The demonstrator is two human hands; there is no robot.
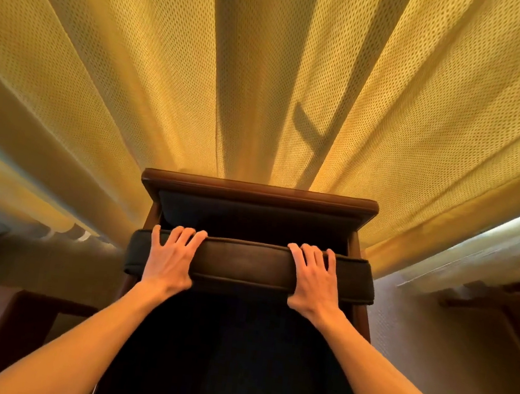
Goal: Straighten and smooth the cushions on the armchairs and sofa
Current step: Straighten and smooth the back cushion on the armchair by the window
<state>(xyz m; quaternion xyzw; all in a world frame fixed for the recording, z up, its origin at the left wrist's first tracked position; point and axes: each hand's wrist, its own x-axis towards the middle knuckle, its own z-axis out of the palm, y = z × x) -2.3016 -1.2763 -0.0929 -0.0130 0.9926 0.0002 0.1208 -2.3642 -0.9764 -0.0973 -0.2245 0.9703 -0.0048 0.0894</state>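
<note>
Head view looks down over a dark armchair whose wooden top rail runs across the far side, with a mustard-yellow curtain hanging in long folds behind it. A dark brown cushion stands lifted on edge across the middle of the chair, its piped upper seam facing the camera and its ends reaching just past the chair's wooden uprights. The left hand grasps the cushion near its left end, fingers curled over the top edge and the heel of the hand low on the near face. The right hand grips it the same way near the right end, fingers hooked over the top. Both bare forearms reach in from the near corners. Below the cushion the seat area is too dark to make out. Wooden furniture shows at the right edge, near the wall.
</note>
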